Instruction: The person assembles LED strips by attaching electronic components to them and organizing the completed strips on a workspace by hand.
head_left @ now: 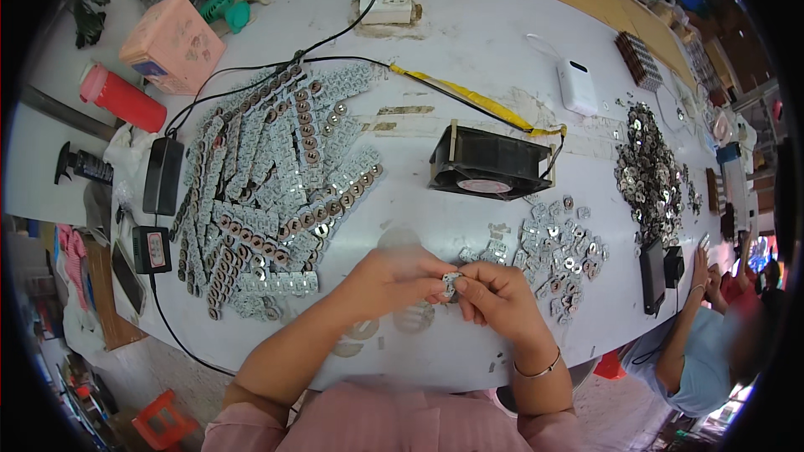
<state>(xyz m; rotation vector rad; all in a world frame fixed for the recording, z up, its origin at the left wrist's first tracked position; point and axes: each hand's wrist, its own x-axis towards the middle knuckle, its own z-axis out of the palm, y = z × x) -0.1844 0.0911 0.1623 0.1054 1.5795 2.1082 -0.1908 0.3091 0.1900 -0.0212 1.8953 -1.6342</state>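
Over the near middle of the table, my left hand (pixel 395 282) and my right hand (pixel 500 295) meet, fingertips pinched on one small silvery metal part (pixel 450 285). Its finer shape is hidden by the fingers. Just right of my right hand lies a loose scatter of similar small metal parts (pixel 559 244). To the left of my left hand spreads a large heap of metal strips (pixel 289 172), many set with brownish round pieces. A black box fan (pixel 490 163) stands beyond my hands.
Black cables run from a white socket block (pixel 387 5) to a power adapter (pixel 164 174). A dark pile of small metal pieces (pixel 649 172) lies at the right, near a white device (pixel 577 87). A red bottle (pixel 123 98) is far left. A co-worker (pixel 699 351) sits at the right edge.
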